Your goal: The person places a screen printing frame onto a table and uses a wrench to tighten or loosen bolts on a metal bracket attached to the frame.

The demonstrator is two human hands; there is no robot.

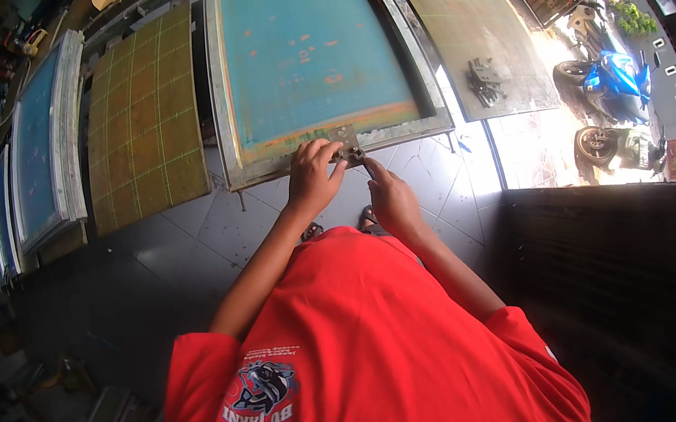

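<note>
A screen-printing frame [306, 21] with blue mesh and orange patches fills the upper middle. A metal clamp plate with bolts [348, 138] sits on its near bar. My left hand [314, 176] rests on that bar beside the bolts, fingers apart and curved over it. My right hand [389, 196] is just below and right of the plate, fingers curled, forefinger at the lower bolt; whatever it may hold is hidden.
Gridded brown boards [140, 109] and stacked blue-mesh frames [38, 138] stand left. A worn board [450, 20] with a dark metal piece [485, 79] lies right. Beyond are motorbikes [605, 85]. My sandalled feet are on the tiled floor [445, 189].
</note>
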